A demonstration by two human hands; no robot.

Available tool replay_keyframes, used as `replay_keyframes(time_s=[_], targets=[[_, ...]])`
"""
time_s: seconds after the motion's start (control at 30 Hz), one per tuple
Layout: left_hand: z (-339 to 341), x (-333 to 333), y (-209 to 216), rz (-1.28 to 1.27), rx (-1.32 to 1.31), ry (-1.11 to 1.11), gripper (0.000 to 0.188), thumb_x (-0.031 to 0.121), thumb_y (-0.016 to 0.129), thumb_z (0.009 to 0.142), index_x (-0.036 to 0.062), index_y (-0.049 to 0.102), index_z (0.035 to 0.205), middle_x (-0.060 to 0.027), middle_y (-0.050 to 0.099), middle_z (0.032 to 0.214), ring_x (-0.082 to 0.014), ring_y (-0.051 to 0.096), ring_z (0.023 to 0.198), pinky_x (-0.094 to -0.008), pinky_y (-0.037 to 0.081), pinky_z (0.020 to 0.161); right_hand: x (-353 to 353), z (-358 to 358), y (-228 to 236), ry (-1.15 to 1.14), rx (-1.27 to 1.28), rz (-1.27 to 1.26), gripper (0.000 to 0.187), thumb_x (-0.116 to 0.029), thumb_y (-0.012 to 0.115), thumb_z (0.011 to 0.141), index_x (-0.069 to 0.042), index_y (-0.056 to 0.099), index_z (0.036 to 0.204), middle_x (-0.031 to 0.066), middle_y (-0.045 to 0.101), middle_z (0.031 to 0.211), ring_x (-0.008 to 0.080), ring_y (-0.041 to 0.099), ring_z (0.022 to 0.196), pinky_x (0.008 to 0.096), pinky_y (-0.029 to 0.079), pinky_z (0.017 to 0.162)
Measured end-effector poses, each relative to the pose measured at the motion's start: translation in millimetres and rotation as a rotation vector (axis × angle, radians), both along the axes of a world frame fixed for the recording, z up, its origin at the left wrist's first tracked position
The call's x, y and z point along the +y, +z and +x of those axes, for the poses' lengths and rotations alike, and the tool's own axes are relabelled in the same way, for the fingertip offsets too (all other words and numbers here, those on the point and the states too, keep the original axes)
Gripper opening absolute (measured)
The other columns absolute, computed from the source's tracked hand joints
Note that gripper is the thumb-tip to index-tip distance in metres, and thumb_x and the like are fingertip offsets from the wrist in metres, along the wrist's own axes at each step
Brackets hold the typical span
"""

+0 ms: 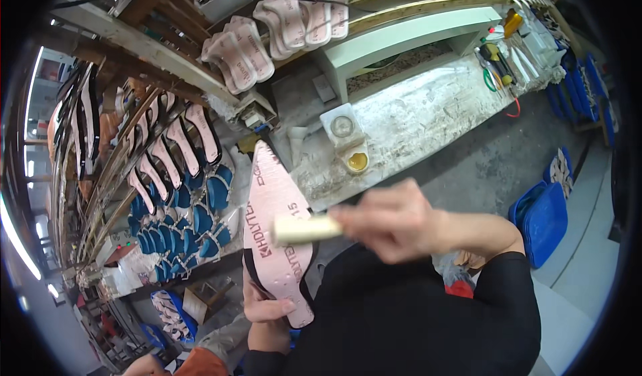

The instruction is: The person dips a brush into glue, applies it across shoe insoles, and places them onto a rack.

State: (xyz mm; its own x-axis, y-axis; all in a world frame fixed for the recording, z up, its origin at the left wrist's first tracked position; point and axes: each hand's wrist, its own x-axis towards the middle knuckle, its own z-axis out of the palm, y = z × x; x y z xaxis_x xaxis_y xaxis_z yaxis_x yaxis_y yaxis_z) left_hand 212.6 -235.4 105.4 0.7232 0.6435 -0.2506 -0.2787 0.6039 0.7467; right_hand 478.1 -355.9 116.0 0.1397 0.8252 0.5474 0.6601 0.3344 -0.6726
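Observation:
My left hand (266,309) grips the narrow lower end of a pink printed shoe piece (271,205), its thumb on top. The piece tapers to a point at the far end and shows black edging along its lower sides. My right hand (394,222), smeared by motion, is closed round a pale cream brush (304,230). The brush lies across the middle of the pink piece in this view; whether it touches the surface I cannot tell. Beyond them, a small cup of amber liquid (358,162) stands on the bench beside a white container with a round opening (343,126).
The whitish, stained workbench (428,112) carries a pale green stand (408,38). Stacked pink pieces (239,54) sit on a rack. More pink pieces (180,145) and blue shoe parts (200,219) fill the left side. Blue bins (543,222) are at right; another person's orange clothing (202,362) shows low left.

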Motion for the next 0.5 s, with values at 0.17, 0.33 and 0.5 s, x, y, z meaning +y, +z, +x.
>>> replay_keyframes(time_s=[0.17,0.33,0.5], targets=[[26.5,-5.7,-10.1,0.103,-0.045,0.020,0.104,0.006,0.062,0.051,-0.0089,0.037,0.150,-0.0261,0.055,0.141,-0.0410,0.055,0.131,-0.0517,0.040,0.117,-28.2,24.5,10.8,-0.154,0.025,0.202,0.027,-0.005,0.077,0.082,-0.007,0.077,0.109,0.0055,0.062,0.064,0.0206,0.057,0.047,0.0328,0.044,0.043],[23.2,11.7,-50.5,0.236,-0.206,-0.204,0.072,0.011,0.065,0.079,-0.0161,0.045,0.143,-0.0258,0.056,0.138,-0.0287,0.053,0.133,-0.0330,0.042,0.113,-0.4,46.4,1.3,-0.142,0.031,0.018,0.030,-0.007,0.076,0.086,-0.009,0.075,0.117,0.0050,0.061,0.070,0.0218,0.060,0.051,0.0347,0.043,0.044],[39.1,-29.2,6.0,0.084,0.222,-0.016,0.108,0.008,0.078,0.047,-0.0088,0.043,0.148,-0.0162,0.062,0.129,-0.0293,0.060,0.121,-0.0370,0.043,0.110,-24.5,55.2,28.8,-0.112,0.034,-0.031,0.030,-0.004,0.077,0.085,-0.005,0.076,0.115,0.0083,0.065,0.071,0.0215,0.064,0.054,0.0337,0.048,0.047]])
